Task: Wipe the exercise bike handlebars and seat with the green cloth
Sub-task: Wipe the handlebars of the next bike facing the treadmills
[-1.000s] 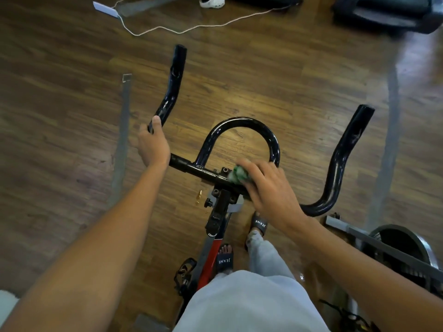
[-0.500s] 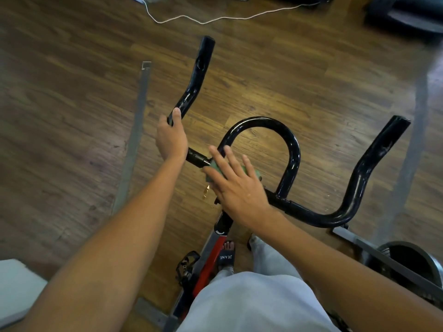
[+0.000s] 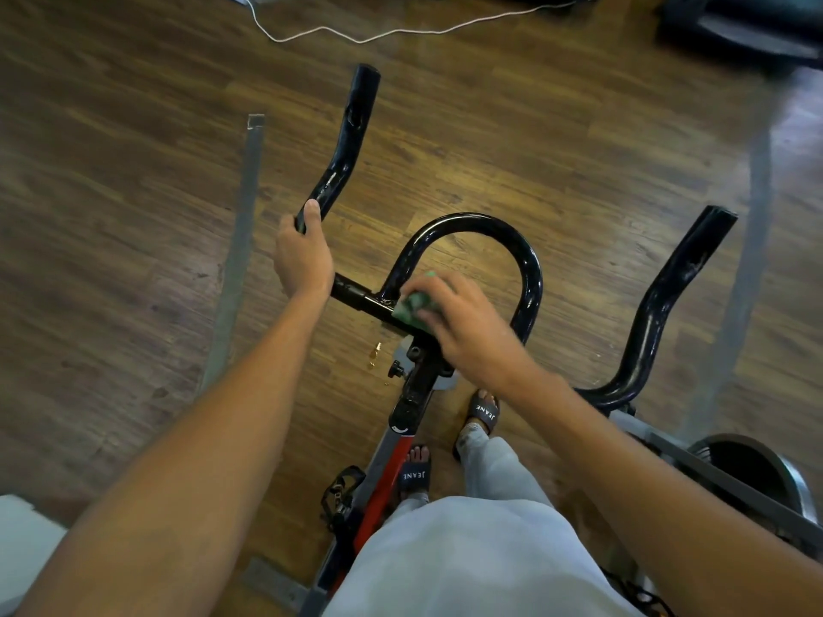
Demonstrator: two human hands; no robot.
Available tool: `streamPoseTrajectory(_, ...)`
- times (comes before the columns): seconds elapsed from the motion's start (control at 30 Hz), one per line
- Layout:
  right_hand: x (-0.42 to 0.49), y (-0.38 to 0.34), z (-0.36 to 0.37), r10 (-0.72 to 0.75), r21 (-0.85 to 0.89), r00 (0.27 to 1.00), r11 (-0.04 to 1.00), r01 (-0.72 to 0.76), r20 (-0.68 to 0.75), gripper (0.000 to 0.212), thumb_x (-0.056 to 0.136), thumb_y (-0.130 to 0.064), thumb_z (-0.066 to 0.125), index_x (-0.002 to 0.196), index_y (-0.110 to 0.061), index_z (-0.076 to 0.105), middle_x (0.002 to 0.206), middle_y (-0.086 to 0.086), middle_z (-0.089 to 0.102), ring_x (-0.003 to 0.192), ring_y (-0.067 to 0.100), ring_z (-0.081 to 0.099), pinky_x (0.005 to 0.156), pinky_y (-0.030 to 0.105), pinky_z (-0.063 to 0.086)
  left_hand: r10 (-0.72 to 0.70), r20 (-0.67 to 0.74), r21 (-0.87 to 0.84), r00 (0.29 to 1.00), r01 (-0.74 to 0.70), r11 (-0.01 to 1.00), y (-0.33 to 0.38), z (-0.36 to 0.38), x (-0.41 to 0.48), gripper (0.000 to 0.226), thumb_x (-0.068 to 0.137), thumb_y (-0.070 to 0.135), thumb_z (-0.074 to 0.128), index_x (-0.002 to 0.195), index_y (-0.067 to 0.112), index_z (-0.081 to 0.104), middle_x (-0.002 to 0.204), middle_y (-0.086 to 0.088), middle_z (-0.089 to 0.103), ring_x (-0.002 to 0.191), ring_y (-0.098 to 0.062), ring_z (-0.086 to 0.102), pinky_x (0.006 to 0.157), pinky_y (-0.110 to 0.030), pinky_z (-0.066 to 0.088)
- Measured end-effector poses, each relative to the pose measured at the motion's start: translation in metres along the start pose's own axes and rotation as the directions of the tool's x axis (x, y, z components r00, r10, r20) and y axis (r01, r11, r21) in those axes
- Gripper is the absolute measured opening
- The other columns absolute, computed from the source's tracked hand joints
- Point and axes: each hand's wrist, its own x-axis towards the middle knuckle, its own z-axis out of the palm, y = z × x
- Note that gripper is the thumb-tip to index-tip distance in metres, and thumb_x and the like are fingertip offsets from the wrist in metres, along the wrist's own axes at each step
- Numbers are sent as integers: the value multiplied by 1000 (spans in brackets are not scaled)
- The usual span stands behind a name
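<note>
Right hand (image 3: pixel 467 331) presses the green cloth (image 3: pixel 412 310) on the handlebars (image 3: pixel 532 278); left hand (image 3: pixel 303 256) grips beside it—wipe firmly outward.

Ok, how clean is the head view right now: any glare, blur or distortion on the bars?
Head view: bright glare streaks along the glossy black metal handlebars; the right hand and crumpled green cloth are slightly motion-blurred; the left hand gripping the bar looks sharper; wide-angle distortion bends the brown wooden floor planks towards the edges, and the corners are dim and soft.
</note>
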Motion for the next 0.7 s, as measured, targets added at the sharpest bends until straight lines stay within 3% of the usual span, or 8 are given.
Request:
streamPoseTrajectory(0.1, -16, 13, -18, 48, -147, 991, 989, -30, 122, 38, 104, -32, 44, 142, -29, 45, 146, -1, 43, 131, 17, 39, 111, 45, 38, 4, -13, -9, 1000, -4, 1000, 1, 0, -1, 52, 103, 51, 39, 114, 6, 63, 92, 1, 58, 89, -19, 59, 60, -22, 38)
streamPoseTrajectory(0.17, -26, 16, -5, 41, -295, 983, 955, 14, 181, 50, 105, -49, 25, 152, -34, 29, 162, -3, 25, 146, 17, 26, 121, 45, 20, -1, -9, -18, 1000, 1, 1000, 0, 1, -1, 52, 103, 51, 40, 113, 6, 63, 90, 4, 57, 84, -15, 57, 66, -26, 40)
streamPoseTrajectory(0.23, -23, 13, 14, 18, -308, 989, 951, 27, 145, 58, 102, -57, 11, 155, -35, 21, 167, -4, 15, 152, 16, 16, 125, 43, 9, -12, -7, -32, 1000, 12, 999, -1, 2, 0, 50, 103, 51, 40, 109, 7, 63, 82, 9, 55, 74, -10, 53, 65, -25, 41)
streamPoseTrajectory(0.33, -13, 10, 21, 12, -234, 998, 972, 2, 58, 49, 107, -51, 19, 152, -34, 28, 164, -2, 24, 149, 17, 25, 121, 41, 23, -18, -14, -55, 1000, 18, 998, -1, 1, 0, 48, 102, 51, 42, 104, 7, 62, 73, 10, 50, 63, -6, 48, 57, -24, 38)
streamPoseTrajectory(0.43, -27, 22, 18, 18, -244, 999, 970, -6, 45, 47, 106, -50, 21, 149, -35, 32, 160, -6, 29, 144, 14, 32, 115, 39, 34, -23, -8, -69, 1000, 23, 997, -2, 2, -1, 48, 102, 51, 42, 102, 7, 62, 72, 9, 50, 62, -8, 49, 58, -27, 39)
streamPoseTrajectory(0.57, -18, 17, 23, 29, -181, 999, 983, -23, 31, 43, 107, -46, 22, 146, -33, 36, 161, -5, 29, 147, 15, 29, 117, 40, 31, -28, -3, -69, 1000, 28, 997, 1, 0, -2, 50, 101, 54, 40, 108, 10, 62, 89, -3, 61, 81, -19, 58, 71, -36, 47)
streamPoseTrajectory(0.7, 0, 13, 23, 147, 9, 988, 989, -147, -41, 39, 108, -41, 28, 140, -26, 45, 135, -1, 51, 124, 17, 47, 101, 36, 40, -32, 42, -25, 999, 33, 999, 2, -3, -3, 57, 98, 61, 36, 118, 14, 60, 103, -7, 66, 95, -28, 66, 82, -46, 56)
